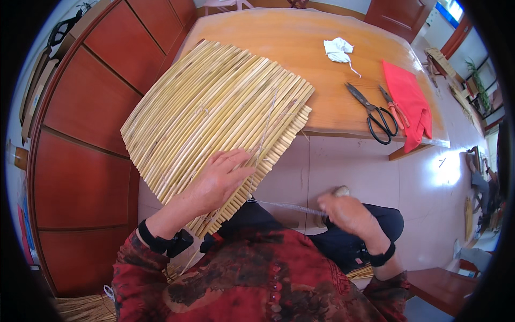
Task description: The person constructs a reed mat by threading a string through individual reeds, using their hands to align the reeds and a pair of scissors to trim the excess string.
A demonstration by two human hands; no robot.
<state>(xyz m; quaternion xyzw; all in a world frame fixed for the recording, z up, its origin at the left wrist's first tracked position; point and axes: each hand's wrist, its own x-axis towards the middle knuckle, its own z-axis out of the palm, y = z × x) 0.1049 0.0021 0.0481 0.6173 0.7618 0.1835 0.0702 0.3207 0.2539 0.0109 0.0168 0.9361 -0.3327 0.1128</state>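
Note:
A mat of pale yellow reed stalks (198, 112), bound side by side, leans from the table down toward my lap. My left hand (219, 180) rests on it near its lower right edge, fingers stretched out and slightly apart. Thin whitish cord (284, 205) runs from that edge across to my right hand (348, 213), which is closed on it and a little blurred. A loose loop of the cord also lies over the stalks near the mat's right end. Behind my right fist a small rounded pale thing (341, 190) shows, too hidden to name.
On the wooden table (300, 37) lie a crumpled white cloth (338, 49), black-handled scissors (371, 112), red-handled pliers (394, 107) and a red cloth (410, 102). Reddish-brown cabinets (86, 182) stand close on the left. Loose straw (86, 308) lies at the lower left.

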